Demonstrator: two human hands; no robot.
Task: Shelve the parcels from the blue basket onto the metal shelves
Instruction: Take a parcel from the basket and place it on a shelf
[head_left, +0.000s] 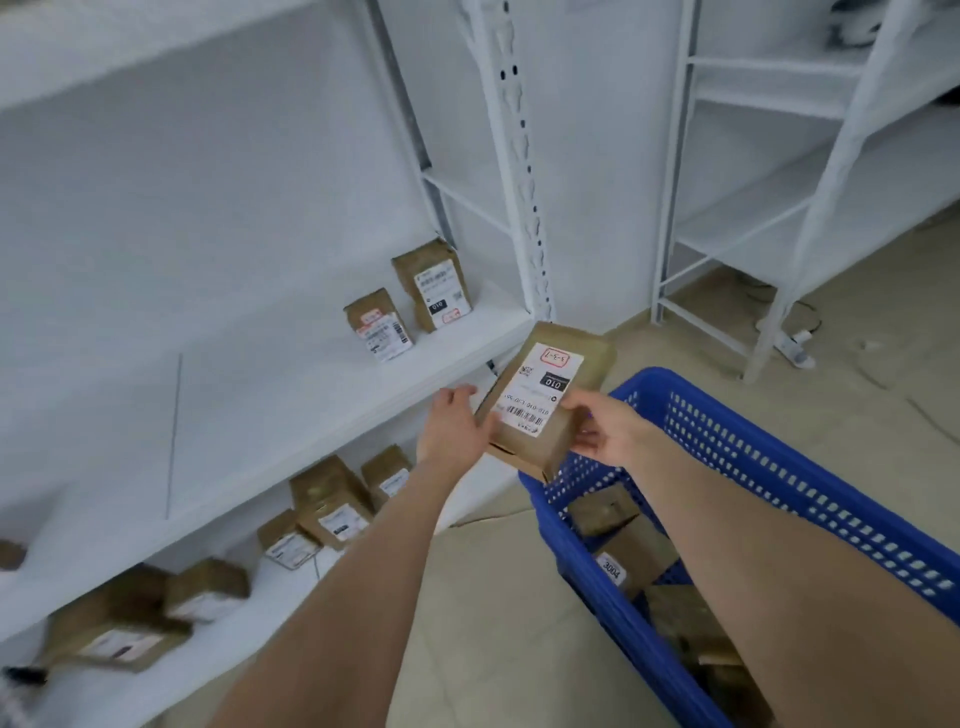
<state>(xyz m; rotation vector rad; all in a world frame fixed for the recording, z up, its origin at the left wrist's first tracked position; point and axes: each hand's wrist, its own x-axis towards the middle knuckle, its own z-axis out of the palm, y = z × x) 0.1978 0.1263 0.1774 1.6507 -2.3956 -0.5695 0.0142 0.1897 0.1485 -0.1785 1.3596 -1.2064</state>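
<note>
Both hands have a grip on the parcel (550, 395): left hand (452, 426) along its left edge, right hand (605, 428) pinching its near right edge. It hangs over the blue basket (753, 452), beside the middle shelf (260, 405), label up, long axis near-to-far. Better to swing it left and stand it by the two shelved parcels (434, 286).

The blue basket (779, 467) runs off the bottom and right edges, and the right forearm (769, 551) covers most of the basket parcels (639, 551). Above the basket's far left corner, the held parcel (550, 384) has its near end hidden under the left grip (452, 431) and the right grip (608, 426). Its label's fine print is too small to read. Far left of the basket, the bottom-shelf parcels (119, 623) are blurred, and one parcel (10, 553) is cut by the left edge.
</note>
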